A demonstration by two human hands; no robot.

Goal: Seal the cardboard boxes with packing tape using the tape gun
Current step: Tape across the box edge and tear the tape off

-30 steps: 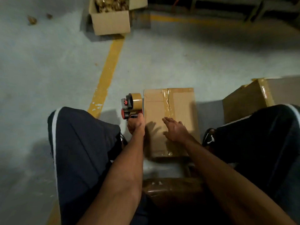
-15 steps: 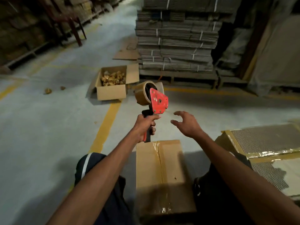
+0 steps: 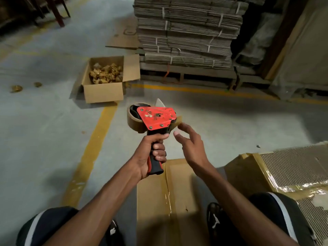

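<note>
Red tape gun [image 3: 156,119] — left hand [image 3: 150,157] grips, right hand [image 3: 191,144] beside.

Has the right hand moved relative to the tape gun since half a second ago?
Yes. The right hand has closed in on the tape gun, its fingers now at the tape end.

Bare forearms, dark shorts [image 3: 53,226] with a white side stripe, and black sandals [image 3: 213,221] with white logos.

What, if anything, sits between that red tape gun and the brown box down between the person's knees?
Nothing visible. The left hand holds the tape gun up in open air above the cardboard box. The right hand reaches at the gun's tape end, off to the side, not below it.
</note>
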